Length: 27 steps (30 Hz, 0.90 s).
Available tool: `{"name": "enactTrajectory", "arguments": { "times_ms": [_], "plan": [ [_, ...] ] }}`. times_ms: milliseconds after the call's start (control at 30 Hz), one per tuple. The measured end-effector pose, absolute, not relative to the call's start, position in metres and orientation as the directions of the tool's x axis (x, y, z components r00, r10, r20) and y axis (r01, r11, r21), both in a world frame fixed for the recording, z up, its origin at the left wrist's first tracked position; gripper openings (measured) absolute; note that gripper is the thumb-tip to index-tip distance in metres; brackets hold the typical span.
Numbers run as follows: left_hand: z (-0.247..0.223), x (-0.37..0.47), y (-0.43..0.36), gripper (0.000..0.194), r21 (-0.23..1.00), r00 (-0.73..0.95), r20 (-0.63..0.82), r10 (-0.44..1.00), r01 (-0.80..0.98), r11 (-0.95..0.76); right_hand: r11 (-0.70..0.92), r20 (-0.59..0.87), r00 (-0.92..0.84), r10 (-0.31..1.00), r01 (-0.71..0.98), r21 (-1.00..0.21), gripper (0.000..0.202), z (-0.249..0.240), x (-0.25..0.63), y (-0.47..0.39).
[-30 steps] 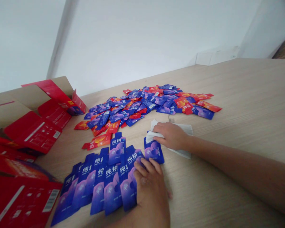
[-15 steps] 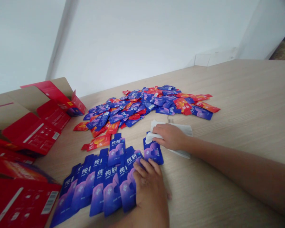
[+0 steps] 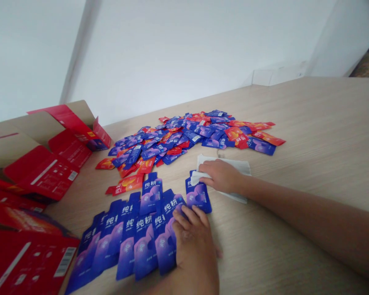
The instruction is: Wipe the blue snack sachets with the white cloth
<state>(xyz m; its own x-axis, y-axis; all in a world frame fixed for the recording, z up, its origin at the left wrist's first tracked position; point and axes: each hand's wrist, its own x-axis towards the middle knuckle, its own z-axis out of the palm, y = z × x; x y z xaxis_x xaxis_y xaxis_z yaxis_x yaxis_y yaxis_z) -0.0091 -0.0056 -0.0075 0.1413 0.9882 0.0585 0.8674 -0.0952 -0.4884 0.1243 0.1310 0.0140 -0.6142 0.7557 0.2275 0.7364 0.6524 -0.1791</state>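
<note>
My right hand point(image 3: 221, 175) is closed on a folded white wipe point(image 3: 238, 168). Part of the wipe lies over the top of a single blue-purple sachet point(image 3: 197, 197), and the rest spreads flat on the table under the hand. My left hand point(image 3: 194, 235) rests palm down, its fingers stretched out. Its fingertips touch the lower end of that sachet and the right edge of a blue sachet point(image 3: 173, 203) beside it. To the left of this hand, several blue sachets point(image 3: 146, 241) lie face up in overlapping rows. My left thumb is mostly hidden.
Behind my hands a loose heap of blue and red sachets point(image 3: 184, 133) spreads across the wooden table point(image 3: 310, 135). Open red cartons point(image 3: 43, 176) stand along the left side, one point(image 3: 27, 262) near the front. A white wall point(image 3: 184, 53) rises behind the table.
My right hand has slid very slightly to the right with the wipe. The left hand and the sachets look unmoved.
</note>
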Motion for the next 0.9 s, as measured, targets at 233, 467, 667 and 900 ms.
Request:
{"name": "enactTrajectory", "arguments": {
  "times_ms": [233,467,667,900],
  "plan": [
    [-0.005,-0.008,-0.006,0.091,-0.457,0.126,0.016,0.992,0.883,-0.105,0.837,0.258,-0.797,0.547,0.511,-0.194,0.024,0.018,0.116,0.115],
    [-0.003,-0.006,-0.006,0.090,-0.469,0.113,0.000,0.994,0.878,-0.099,0.691,0.189,-0.665,0.723,0.701,-0.175,0.025,0.014,0.121,0.128],
    [0.003,-0.009,-0.008,0.091,-0.470,0.156,0.027,0.987,0.874,-0.125,0.744,0.281,-0.691,0.666,0.641,-0.188,0.026,0.020,0.121,0.120],
    [0.000,-0.007,-0.007,0.096,-0.466,0.127,0.023,0.992,0.879,-0.101,0.787,0.172,-0.770,0.615,0.586,-0.193,0.024,0.017,0.113,0.115]
  ]
}}
